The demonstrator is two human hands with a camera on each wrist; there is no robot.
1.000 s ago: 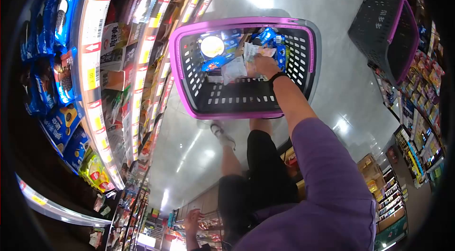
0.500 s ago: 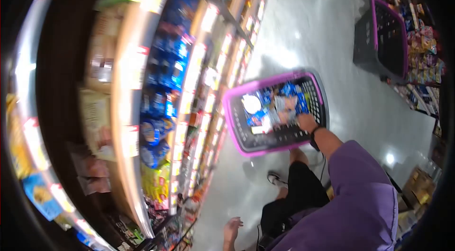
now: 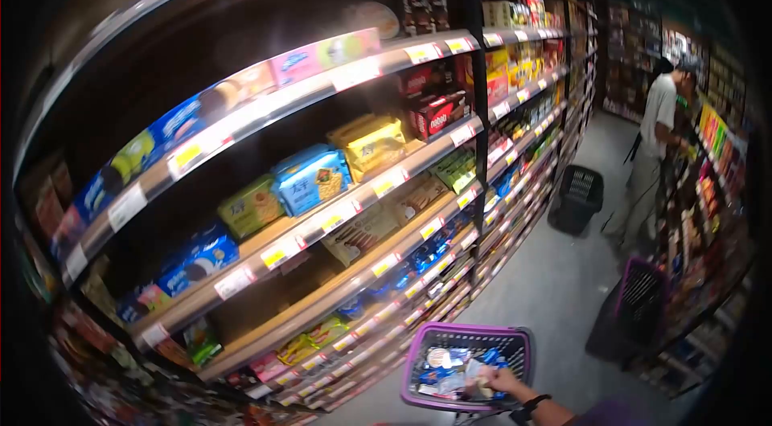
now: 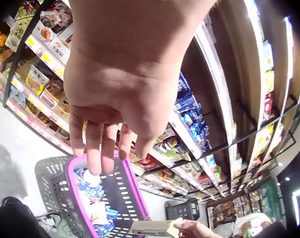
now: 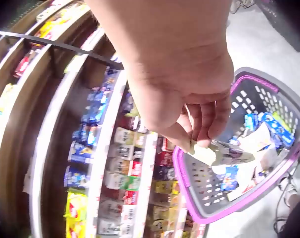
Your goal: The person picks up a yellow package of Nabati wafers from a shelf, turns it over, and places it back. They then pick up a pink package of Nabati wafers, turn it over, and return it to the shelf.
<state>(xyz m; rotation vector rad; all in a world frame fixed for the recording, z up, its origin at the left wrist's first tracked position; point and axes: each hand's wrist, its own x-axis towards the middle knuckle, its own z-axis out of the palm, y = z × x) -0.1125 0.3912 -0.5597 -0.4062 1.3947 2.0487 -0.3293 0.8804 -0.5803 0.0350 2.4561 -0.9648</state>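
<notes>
My right hand [image 5: 189,109] pinches a slim pale packet [image 5: 232,152] by its cream-coloured end, over a dark grey shopping basket [image 5: 189,193] with a purple rim. In the head view, the right hand [image 3: 505,380] overlaps the basket's right side, a black band round the wrist. Blue packets [image 5: 284,134], a white round-topped item [image 4: 91,178] and pale packs lie in the basket. My left hand [image 4: 113,114] hangs with relaxed fingers and holds nothing; in its wrist view the fingertips overlap the basket rim [image 4: 73,183].
Long shelves [image 3: 322,245] of snack packs run along the left, with a blue pack [image 3: 312,178] and a yellow pack [image 3: 368,145] midway up. A black basket [image 3: 576,199] and a purple-rimmed one [image 3: 639,297] stand in the aisle. A person [image 3: 659,120] stands at the far right.
The head view has swung up from the basket to the shelves, leaving the basket low in the picture. My right hand stays at the basket; the left has left the head view.
</notes>
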